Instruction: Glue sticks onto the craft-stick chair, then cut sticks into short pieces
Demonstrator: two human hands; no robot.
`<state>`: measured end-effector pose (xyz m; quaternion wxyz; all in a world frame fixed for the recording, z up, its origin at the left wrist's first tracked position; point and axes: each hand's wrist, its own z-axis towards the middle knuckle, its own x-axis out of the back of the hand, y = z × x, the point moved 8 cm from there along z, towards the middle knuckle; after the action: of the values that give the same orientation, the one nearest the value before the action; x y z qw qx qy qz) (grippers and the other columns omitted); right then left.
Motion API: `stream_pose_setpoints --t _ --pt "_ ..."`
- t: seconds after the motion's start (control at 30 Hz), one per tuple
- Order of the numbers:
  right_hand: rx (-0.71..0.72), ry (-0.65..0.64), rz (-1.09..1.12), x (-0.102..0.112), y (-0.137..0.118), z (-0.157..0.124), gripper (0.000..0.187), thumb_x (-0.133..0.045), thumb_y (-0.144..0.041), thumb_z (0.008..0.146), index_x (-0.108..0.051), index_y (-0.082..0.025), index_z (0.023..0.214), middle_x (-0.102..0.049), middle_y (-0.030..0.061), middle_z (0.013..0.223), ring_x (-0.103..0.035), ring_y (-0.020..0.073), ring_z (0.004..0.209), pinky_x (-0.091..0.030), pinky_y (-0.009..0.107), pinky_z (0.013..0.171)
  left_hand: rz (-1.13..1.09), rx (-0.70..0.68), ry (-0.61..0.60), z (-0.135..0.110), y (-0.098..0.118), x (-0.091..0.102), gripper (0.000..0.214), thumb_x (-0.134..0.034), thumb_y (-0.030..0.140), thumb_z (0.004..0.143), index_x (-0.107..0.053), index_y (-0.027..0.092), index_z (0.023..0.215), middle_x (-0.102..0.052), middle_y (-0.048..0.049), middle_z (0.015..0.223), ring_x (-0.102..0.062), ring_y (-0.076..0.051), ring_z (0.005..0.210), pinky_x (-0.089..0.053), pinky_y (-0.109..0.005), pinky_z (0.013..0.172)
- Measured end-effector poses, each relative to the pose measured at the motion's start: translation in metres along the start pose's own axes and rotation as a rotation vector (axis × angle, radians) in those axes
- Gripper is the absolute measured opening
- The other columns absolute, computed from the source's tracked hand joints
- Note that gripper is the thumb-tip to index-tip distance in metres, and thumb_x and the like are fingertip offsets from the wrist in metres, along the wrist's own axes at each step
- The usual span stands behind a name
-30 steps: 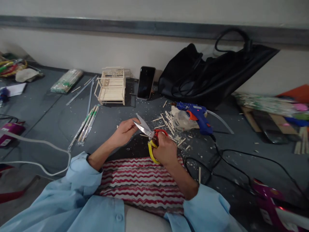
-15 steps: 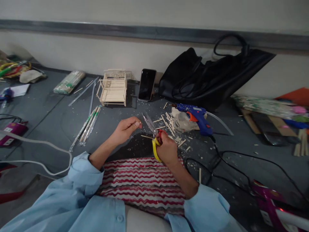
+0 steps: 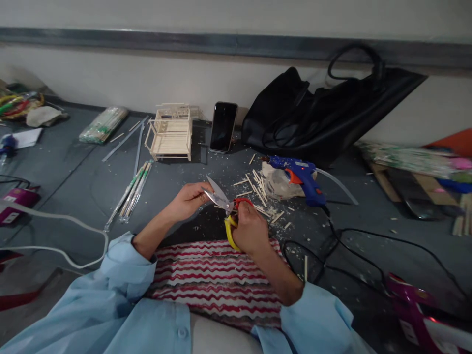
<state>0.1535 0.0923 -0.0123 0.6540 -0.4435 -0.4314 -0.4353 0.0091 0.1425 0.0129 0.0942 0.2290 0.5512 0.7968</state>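
Note:
Scissors (image 3: pixel 218 197) with one red and one yellow handle loop are gripped in my right hand (image 3: pixel 252 228), blades spread and pointing up and left. Their tips reach the fingertips of my left hand (image 3: pixel 190 200), which is closed in a pinch. A small wooden stick seems to be in that pinch, mostly hidden by the fingers and blades. Right of the scissors lie several cut wooden sticks (image 3: pixel 258 188) amid pale scraps. A small frame built of thin sticks (image 3: pixel 170 139) stands farther back.
A blue glue gun (image 3: pixel 304 179) rests on crumpled pale material at right, its black cable trailing forward. Behind are a phone (image 3: pixel 223 127) and black bag (image 3: pixel 295 118). Wrapped sticks (image 3: pixel 136 189) lie at left, near a white cable (image 3: pixel 73 216). A striped cloth (image 3: pixel 217 280) is before me.
My right hand has shifted slightly left. The scissors' blades have opened wider and moved left to my left fingertips. My left hand has barely moved.

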Motion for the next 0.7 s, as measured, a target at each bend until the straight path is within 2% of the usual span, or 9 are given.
stream_pose_setpoints --t 0.23,0.4,0.57,0.7 --pt "-0.049 -0.118 -0.121 -0.006 -0.005 -0.001 0.027 -0.046 -0.014 0.075 -0.053 -0.01 0.1 -0.063 0.0145 0.092 -0.058 0.0244 0.089 -0.04 0.03 0.076 0.022 0.035 0.002 0.001 0.005 0.001 0.035 -0.052 0.045 0.086 -0.059 0.014 0.071 -0.057 -0.0013 0.065 -0.048 -0.011 0.061 -0.038 -0.024 0.06" --pt "-0.084 -0.149 -0.085 -0.01 -0.003 -0.004 0.022 -0.048 -0.019 0.078 -0.056 -0.011 0.096 -0.065 0.0106 0.079 -0.06 0.021 0.075 -0.039 0.027 0.066 0.038 0.033 0.001 0.001 0.002 0.002 0.035 -0.051 0.044 0.087 -0.059 0.014 0.072 -0.057 -0.0019 0.068 -0.049 -0.011 0.063 -0.038 -0.024 0.06" --pt "-0.102 -0.064 -0.007 -0.011 0.008 -0.003 0.015 -0.051 -0.025 0.077 -0.059 -0.015 0.085 -0.064 0.0066 0.065 -0.059 0.0178 0.059 -0.036 0.026 0.057 0.022 0.084 0.014 0.0 -0.003 0.001 0.035 -0.05 0.044 0.088 -0.063 0.013 0.077 -0.056 -0.0008 0.067 -0.046 -0.01 0.061 -0.036 -0.023 0.057" --pt "-0.132 0.032 0.15 -0.008 0.023 0.0 0.014 -0.045 -0.022 0.079 -0.059 -0.017 0.082 -0.065 0.0052 0.066 -0.057 0.0152 0.056 -0.038 0.024 0.056 -0.053 0.131 0.108 0.0 -0.003 0.007 0.033 -0.051 0.044 0.087 -0.065 0.014 0.081 -0.053 0.0002 0.063 -0.047 -0.01 0.061 -0.038 -0.022 0.058"
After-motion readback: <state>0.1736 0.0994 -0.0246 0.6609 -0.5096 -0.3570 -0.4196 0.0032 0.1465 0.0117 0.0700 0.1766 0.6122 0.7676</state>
